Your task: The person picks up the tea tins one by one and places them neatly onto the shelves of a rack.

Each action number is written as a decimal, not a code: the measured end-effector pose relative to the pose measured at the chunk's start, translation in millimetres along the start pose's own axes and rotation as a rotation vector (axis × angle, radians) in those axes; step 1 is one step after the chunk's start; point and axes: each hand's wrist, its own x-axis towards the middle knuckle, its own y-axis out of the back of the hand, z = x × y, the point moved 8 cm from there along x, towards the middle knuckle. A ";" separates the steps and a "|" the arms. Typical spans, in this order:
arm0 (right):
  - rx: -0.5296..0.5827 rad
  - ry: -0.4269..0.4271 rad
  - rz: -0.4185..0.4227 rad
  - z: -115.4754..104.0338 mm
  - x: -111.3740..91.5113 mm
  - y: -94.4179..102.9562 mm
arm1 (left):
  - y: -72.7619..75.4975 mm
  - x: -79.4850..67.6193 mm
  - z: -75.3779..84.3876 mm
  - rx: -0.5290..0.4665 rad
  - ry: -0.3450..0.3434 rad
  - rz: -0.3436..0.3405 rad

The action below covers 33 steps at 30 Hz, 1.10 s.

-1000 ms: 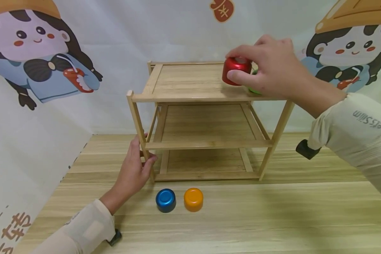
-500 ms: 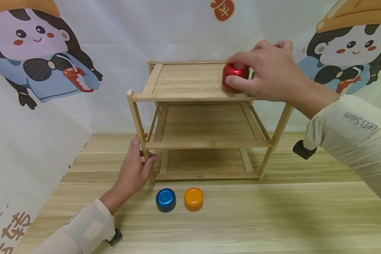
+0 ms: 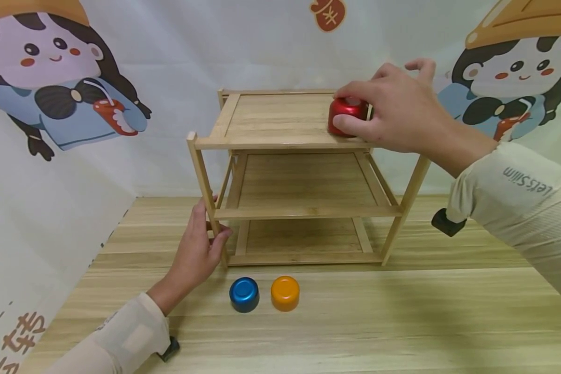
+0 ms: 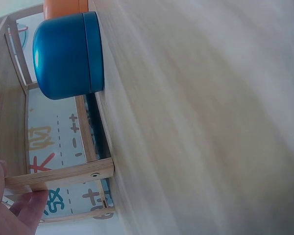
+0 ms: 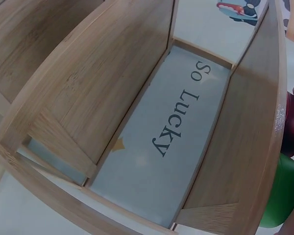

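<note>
My right hand [image 3: 399,114] pinches a shiny red round tin [image 3: 348,115] between thumb and fingers. The tin sits on the right part of the top shelf of a three-tier wooden rack [image 3: 280,117], near its front rail. In the right wrist view a green tin [image 5: 282,193] stands right beside the red one; from the head view my hand hides it. My left hand [image 3: 196,246] grips the rack's left front post, thumb in front and fingers behind. On the table before the rack stand a blue tin [image 3: 244,294] and an orange tin [image 3: 285,293], side by side.
The rack's middle shelf [image 3: 308,179] and bottom shelf [image 3: 304,236] lie beneath the top one. A printed cloth backdrop [image 3: 177,78] hangs close behind the rack. Pale wood-grain table [image 3: 355,322] extends in front and to both sides.
My right hand has lowered the red tin onto the top shelf, then shifted it slightly right. The green tin has gone out of sight behind that hand in the head view. My left hand has stayed put.
</note>
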 end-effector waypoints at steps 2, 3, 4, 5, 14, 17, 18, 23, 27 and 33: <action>0.002 0.000 -0.001 0.4 -0.5 -0.9 | -0.4 0.0 -0.4 0.000 0.000 0.000; 0.004 0.000 0.000 0.6 -0.8 -1.3 | -0.5 -0.1 -0.5 0.000 0.002 -0.001; 0.003 -0.002 0.000 0.9 -1.0 -1.7 | -0.8 0.0 -0.8 -0.001 0.002 -0.001; 0.002 -0.002 0.001 1.0 -1.4 -1.9 | -0.9 -0.1 -0.8 -0.002 0.001 -0.001; -0.007 -0.002 0.013 0.2 -2.1 -2.2 | -1.0 -0.2 -1.9 -0.020 -0.002 -0.002; -0.009 -0.001 0.016 -0.3 -2.8 -2.0 | -0.9 0.1 -2.1 -0.025 0.004 -0.004; -0.008 -0.002 0.015 -0.3 -2.8 -2.1 | -0.7 0.1 -1.8 -0.025 0.007 -0.005; 0.000 -0.009 0.008 -0.2 -3.0 -2.7 | -0.6 0.0 -1.7 -0.024 0.012 -0.009; 0.020 -0.019 -0.001 0.8 -3.2 -3.0 | -0.6 -0.3 -1.7 -0.021 0.008 -0.006; 0.054 -0.003 0.019 3.5 -3.1 1.3 | -0.5 -0.4 -1.2 -0.014 -0.003 0.001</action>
